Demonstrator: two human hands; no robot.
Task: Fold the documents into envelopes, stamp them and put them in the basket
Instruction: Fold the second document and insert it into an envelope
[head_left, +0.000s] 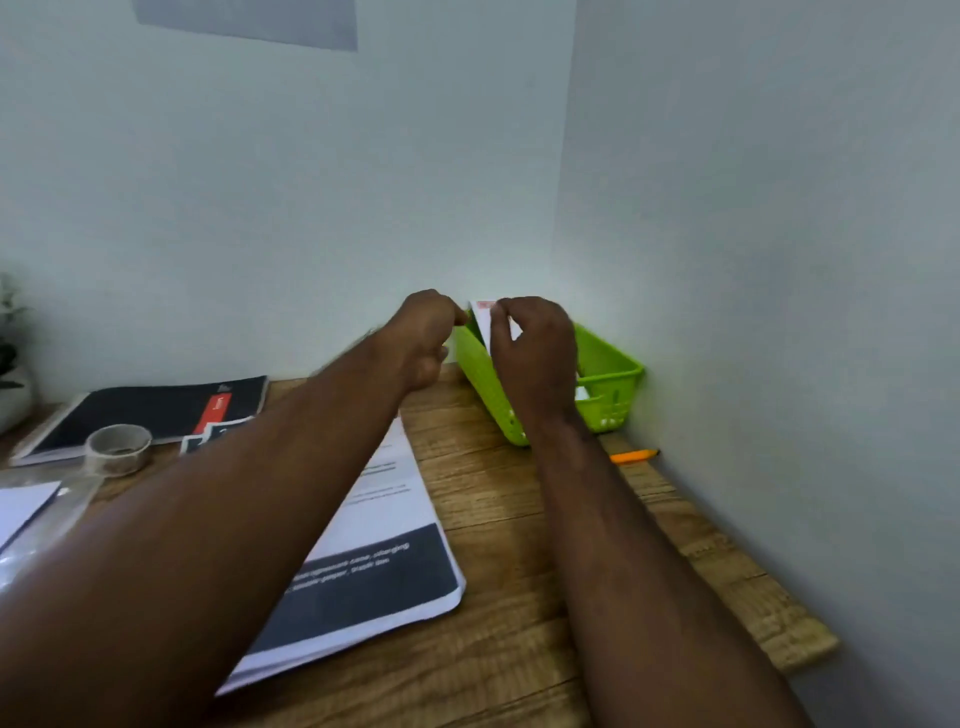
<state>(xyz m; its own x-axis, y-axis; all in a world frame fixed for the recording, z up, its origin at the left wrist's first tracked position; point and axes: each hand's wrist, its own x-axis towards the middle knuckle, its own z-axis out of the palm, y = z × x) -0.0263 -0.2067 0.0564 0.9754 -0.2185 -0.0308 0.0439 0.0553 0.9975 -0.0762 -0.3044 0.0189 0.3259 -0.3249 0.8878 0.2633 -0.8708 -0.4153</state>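
Placing step, seen from the head camera. Both arms reach to the far right corner of the wooden surface (519, 519), where a green basket (608, 374) stands against the wall. The right hand (535, 353) holds a white envelope (485, 317) upright over the basket's near-left rim, its grip pinched on the envelope's upper edge. A reddish mark, probably the stamp, shows at the envelope's top. The left hand (426, 338) is curled, its fingertips meeting at the envelope's left corner; the blur leaves it uncertain whether this grip truly pinches the paper or only touches it. Something white already lies inside the basket near its right end, likely an earlier envelope, though most of it is hidden behind the right wrist.

Judged from this arrangement, folding and stamping of this item are done and only the drop into the basket remains. The next move calls for lowering the envelope past the rim, tilting it flat so that it lies within the walls, then releasing both grips.

A stack of printed documents (374, 561) lies near the middle of the surface, partly under the left forearm, which suggests more sheets await folding. Also present: a roll of tape (118, 448), a dark notebook (150, 410) at left, and an orange pencil (634, 456) just in front of the basket by the wall.
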